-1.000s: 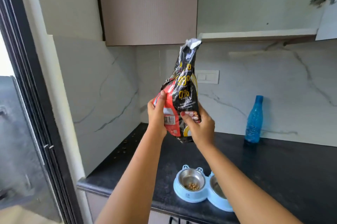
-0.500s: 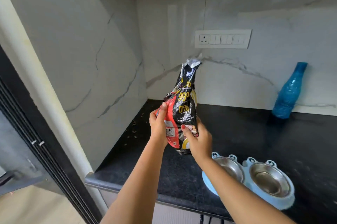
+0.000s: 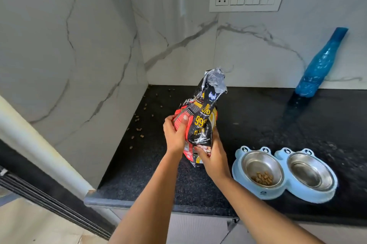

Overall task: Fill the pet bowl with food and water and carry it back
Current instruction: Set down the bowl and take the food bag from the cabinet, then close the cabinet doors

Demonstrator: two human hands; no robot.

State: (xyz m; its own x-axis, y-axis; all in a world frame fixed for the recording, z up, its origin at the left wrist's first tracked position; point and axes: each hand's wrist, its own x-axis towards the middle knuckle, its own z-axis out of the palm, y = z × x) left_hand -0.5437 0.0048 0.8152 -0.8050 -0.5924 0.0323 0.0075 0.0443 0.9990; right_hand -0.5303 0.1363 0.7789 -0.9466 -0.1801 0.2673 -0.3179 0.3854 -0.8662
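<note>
While both hands clamp the food bag [image 3: 200, 124] upright, left hand [image 3: 174, 136] and right hand [image 3: 215, 156], pet bowl [image 3: 284, 174] sits just right; right hand nearer.

One head-worn wide-angle view looks steeply down from close above onto a black speckled stone countertop [image 3: 248, 124], facing the far white marble wall [image 3: 248, 49].

Upright food bag [image 3: 200, 124]; blue double bowl [image 3: 286, 174].
</note>
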